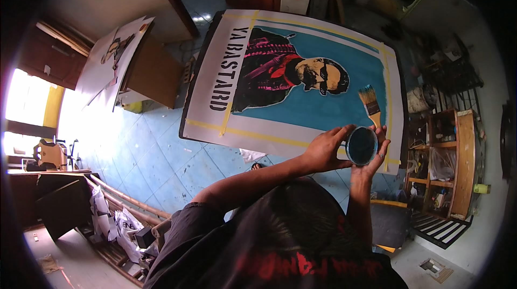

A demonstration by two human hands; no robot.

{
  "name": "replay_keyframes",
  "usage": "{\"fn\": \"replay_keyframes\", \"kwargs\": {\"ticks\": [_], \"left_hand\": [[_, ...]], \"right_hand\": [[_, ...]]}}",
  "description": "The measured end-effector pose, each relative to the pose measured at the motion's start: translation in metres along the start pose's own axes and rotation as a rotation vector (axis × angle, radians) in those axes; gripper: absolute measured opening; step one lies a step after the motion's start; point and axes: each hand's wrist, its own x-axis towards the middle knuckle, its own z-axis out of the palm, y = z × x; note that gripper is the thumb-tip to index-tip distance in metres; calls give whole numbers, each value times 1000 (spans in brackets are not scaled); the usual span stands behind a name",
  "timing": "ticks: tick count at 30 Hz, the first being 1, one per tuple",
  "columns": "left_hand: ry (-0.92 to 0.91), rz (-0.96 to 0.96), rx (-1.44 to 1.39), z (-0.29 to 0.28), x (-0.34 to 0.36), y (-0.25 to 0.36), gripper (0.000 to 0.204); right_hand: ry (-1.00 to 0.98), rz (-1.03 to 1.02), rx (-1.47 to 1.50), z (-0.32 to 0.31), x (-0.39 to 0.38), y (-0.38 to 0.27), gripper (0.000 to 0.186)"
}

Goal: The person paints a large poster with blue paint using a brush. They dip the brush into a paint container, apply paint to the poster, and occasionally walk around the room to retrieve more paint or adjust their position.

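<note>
The shirt (280, 224) occupied the lower centre of the frame. Beyond it, the left hand (325, 150) and right hand (370, 169) were positioned right of centre. The left grip was closed on the left side of a round cup (362, 163); the right grip was closed around the cup's lower and right sides, with the handle of a brush (372, 108) held in the same fingers. The cup contained dark teal paint (362, 145). The brush pointed bristles up in the frame, tips coated blue; whether it touched the poster (312, 107) could not be determined.

The poster filled the centre and upper right. It showed a black, pink and red figure (269, 68) on a teal ground. Yellow tape (227, 119) bordered the figure; black lettering (229, 68) ran along the left margin.

Blue tiles (161, 154) covered the floor left of centre. A wooden shelf (465, 149) stood at the right. A second poster (92, 68) was at upper left.
</note>
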Motion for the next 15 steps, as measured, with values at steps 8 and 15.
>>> {"fn": "replay_keyframes", "kwargs": {"ticks": [8, 15], "left_hand": [[-25, -19, 120, -5, -7, 3, 99], [-37, -36, 47, -15, -17, 2, 104]], "right_hand": [[-55, -13, -12, -15, 4, 6, 52], [-35, 26, -44, -12, -3, 10, 51]]}}
